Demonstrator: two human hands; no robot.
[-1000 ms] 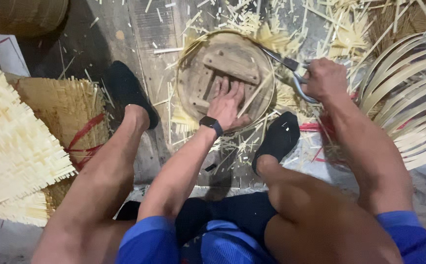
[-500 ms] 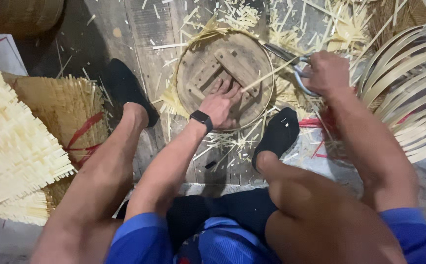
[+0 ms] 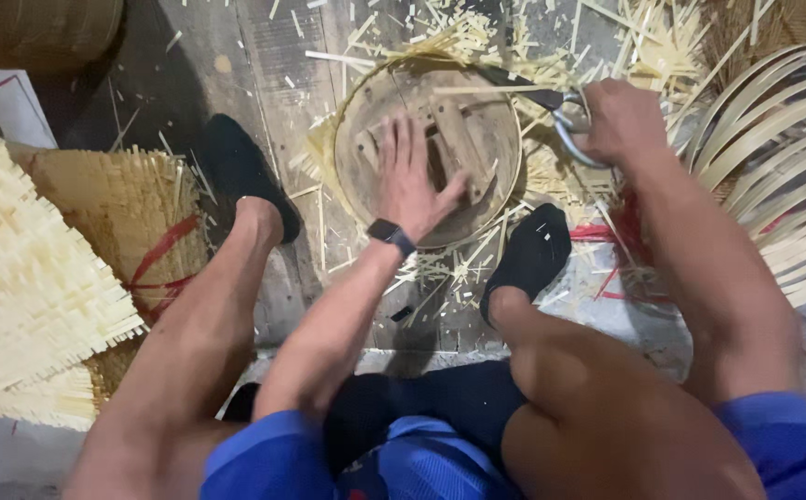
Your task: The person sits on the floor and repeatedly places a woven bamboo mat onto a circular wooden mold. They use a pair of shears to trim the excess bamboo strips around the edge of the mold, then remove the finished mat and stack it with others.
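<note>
- Bamboo first, head view: your left hand point(image 3: 412, 181) lies flat, fingers spread, on the round woven tray point(image 3: 356, 139), which rests on the floor between your feet; a second ago that hand sat lower, near the rim.
- Your right hand point(image 3: 620, 120) is clamped on the shears point(image 3: 551, 106), blades now across the tray's top edge, so the trimming has moved around the rim.
</note>
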